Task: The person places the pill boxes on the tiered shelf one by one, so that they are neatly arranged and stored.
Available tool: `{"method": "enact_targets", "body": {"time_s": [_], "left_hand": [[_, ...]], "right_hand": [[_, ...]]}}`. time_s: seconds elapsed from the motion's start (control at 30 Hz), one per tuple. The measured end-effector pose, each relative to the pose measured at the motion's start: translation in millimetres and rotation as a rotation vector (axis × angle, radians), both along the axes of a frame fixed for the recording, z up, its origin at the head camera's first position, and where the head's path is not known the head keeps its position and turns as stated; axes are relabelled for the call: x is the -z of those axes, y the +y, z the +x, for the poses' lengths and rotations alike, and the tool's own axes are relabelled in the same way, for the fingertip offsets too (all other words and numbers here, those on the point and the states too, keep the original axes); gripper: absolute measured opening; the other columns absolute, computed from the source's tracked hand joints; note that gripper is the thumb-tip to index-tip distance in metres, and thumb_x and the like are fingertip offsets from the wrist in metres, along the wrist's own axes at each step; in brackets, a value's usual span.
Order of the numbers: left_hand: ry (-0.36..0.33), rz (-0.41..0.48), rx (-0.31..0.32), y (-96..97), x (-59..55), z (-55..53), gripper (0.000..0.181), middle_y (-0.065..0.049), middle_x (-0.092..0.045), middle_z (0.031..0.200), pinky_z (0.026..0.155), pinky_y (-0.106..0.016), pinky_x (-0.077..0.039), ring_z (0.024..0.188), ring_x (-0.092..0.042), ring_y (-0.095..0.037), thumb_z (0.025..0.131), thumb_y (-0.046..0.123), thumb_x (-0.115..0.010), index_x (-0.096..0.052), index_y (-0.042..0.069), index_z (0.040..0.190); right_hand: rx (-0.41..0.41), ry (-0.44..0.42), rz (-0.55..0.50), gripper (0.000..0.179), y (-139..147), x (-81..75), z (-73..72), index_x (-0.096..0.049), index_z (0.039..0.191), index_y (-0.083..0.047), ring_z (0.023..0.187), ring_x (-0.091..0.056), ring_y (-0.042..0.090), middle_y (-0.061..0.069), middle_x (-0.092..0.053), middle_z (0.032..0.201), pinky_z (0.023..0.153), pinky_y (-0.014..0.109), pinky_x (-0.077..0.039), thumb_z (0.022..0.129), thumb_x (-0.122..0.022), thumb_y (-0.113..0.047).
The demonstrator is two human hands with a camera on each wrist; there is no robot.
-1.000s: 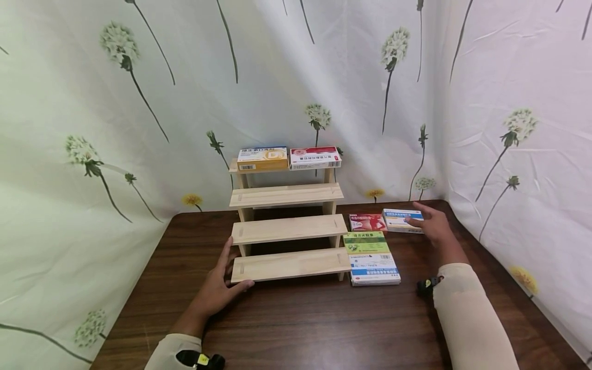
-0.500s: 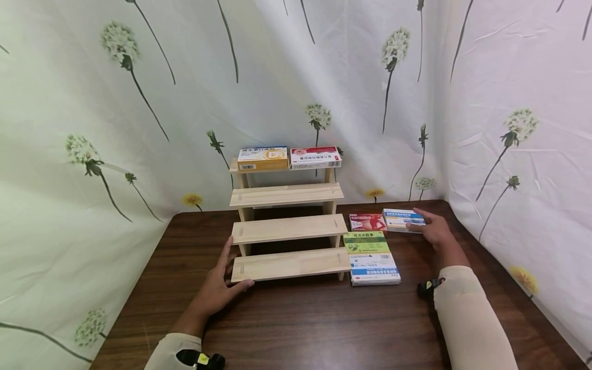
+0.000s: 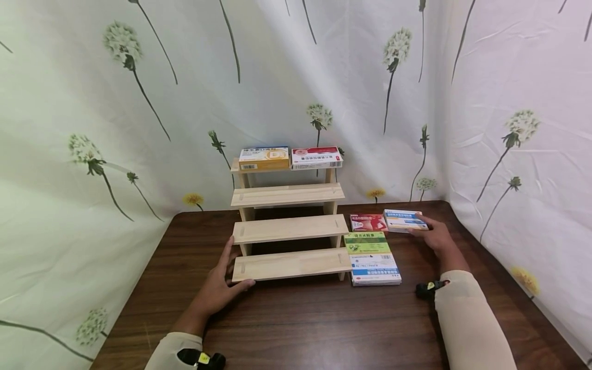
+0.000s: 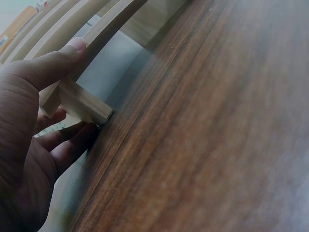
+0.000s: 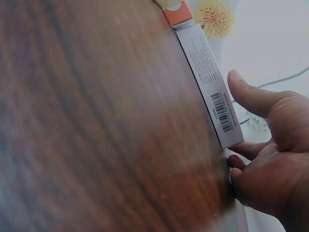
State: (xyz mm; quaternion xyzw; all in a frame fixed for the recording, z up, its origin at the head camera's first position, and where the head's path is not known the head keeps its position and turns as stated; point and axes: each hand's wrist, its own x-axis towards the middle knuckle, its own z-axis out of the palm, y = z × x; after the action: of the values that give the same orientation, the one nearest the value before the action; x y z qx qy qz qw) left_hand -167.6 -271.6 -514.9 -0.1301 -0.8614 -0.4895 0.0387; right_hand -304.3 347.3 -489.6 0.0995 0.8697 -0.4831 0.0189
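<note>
My left hand (image 3: 217,290) holds the left end of a pale wooden stepped rack (image 3: 289,229). In the left wrist view its thumb lies on the front edge of the lowest board, while fingers (image 4: 72,145) touch the side support. Over on the right, my right hand (image 3: 435,235) is at the right end of a blue-and-white medicine box (image 3: 401,219). The right wrist view has an index finger against that box's end, with the thumb (image 5: 251,94) apart from it. To its left lies a red medicine box (image 3: 368,222).
A green medicine box (image 3: 367,243) and another blue-and-white box (image 3: 375,269) lie beside the rack's right side. On the top step sit a yellow-and-white box (image 3: 263,158) and a red-and-white box (image 3: 316,158). A dandelion-print curtain (image 3: 277,77) encloses the brown table (image 3: 296,324).
My right hand has drawn slightly toward me, its thumb leaving the top of the blue-and-white box for the front edge. The left hand keeps its place on the rack.
</note>
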Motion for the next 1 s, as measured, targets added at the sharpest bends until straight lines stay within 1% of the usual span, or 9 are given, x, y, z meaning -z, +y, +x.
{"method": "enact_targets", "body": {"time_s": [0.2, 0.43, 0.63, 0.83, 1.0], "left_hand": [[0.002, -0.001, 0.002, 0.4, 1.0, -0.5, 0.126, -0.031, -0.038, 0.172, 0.094, -0.052, -0.064, 0.148, -0.054, -0.054, 0.095, 0.030, -0.089, 0.007, 0.049, 0.174], [0.003, -0.002, 0.000, 0.3, -0.1, -0.5, 0.126, -0.031, -0.037, 0.172, 0.094, -0.050, -0.064, 0.148, -0.054, -0.054, 0.095, 0.030, -0.089, 0.008, 0.049, 0.174], [0.006, -0.005, 0.001, 0.0, -1.2, 0.3, 0.127, -0.032, -0.038, 0.171, 0.094, -0.050, -0.064, 0.147, -0.055, -0.054, 0.095, 0.029, -0.089, 0.008, 0.049, 0.173], [0.010, 0.003, 0.006, 0.5, -2.0, 0.9, 0.126, -0.033, -0.038, 0.170, 0.094, -0.050, -0.064, 0.146, -0.055, -0.055, 0.095, 0.028, -0.089, 0.008, 0.049, 0.174], [0.009, -0.001, 0.007, 0.4, -1.5, 1.2, 0.126, -0.032, -0.038, 0.171, 0.094, -0.049, -0.064, 0.146, -0.055, -0.055, 0.096, 0.029, -0.089, 0.008, 0.048, 0.174]], "right_hand": [[0.008, 0.010, -0.036, 0.076, 1.6, 6.2, 1.9, -0.033, 0.171, -0.014, 0.163, -0.028, 0.050, 0.031, -0.020, 0.179, 0.133, 0.063, -0.026, 0.107, -0.073, -0.015], [0.001, 0.017, -0.047, 0.074, 0.5, 7.7, 1.6, -0.036, 0.170, -0.014, 0.166, -0.022, 0.051, 0.030, -0.018, 0.179, 0.134, 0.063, -0.024, 0.106, -0.073, -0.015], [-0.006, 0.016, -0.007, 0.071, -2.4, 7.6, 0.7, -0.040, 0.168, -0.013, 0.168, -0.014, 0.053, 0.030, -0.014, 0.179, 0.134, 0.065, -0.019, 0.106, -0.074, -0.015], [0.008, 0.037, 0.048, 0.066, -3.0, 12.4, -3.1, -0.046, 0.164, -0.009, 0.167, -0.016, 0.054, 0.031, -0.019, 0.177, 0.135, 0.064, -0.020, 0.105, -0.074, -0.013], [0.052, 0.013, 0.059, 0.063, -5.6, 11.8, -1.9, -0.047, 0.163, -0.013, 0.167, -0.018, 0.053, 0.031, -0.021, 0.176, 0.135, 0.064, -0.020, 0.106, -0.074, -0.014]]}}
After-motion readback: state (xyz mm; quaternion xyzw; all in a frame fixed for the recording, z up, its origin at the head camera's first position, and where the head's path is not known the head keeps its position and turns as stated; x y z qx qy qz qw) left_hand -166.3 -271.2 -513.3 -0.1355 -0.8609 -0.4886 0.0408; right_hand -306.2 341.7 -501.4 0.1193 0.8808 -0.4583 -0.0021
